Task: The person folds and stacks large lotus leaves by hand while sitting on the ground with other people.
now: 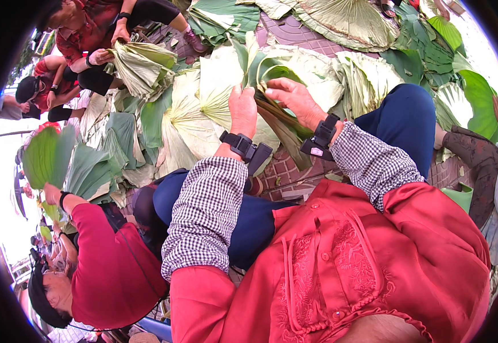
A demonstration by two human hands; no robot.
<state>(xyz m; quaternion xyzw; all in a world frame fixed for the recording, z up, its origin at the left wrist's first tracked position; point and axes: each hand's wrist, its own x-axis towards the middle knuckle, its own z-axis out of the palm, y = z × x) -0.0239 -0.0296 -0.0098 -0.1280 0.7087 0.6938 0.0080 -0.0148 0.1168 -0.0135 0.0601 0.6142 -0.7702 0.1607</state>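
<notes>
Before my knees I have a folded lotus leaf (pixel 281 115), green along its curled upper edge and brownish in the lower folds. My left hand (pixel 243 110) pinches its gathered part between thumb and fingers. Just to the right, my right hand (pixel 297 102) holds the curled edge, its fingertips bent over the leaf and its thumb partly hidden. Under and beyond both hands spread large pale, dried lotus leaves (pixel 219 92), lying flat and overlapping. A black strap with a small device sits on each of my wrists.
Red paving (pixel 281 173) shows between my knees. More folded leaves (pixel 362 79) lie at the right, green ones (pixel 120 133) at the left. Co-workers sit close: one in red (pixel 111 261) at my left, another upper left holding a leaf bundle (pixel 143 68). A green container (pixel 459 195) stands at my right.
</notes>
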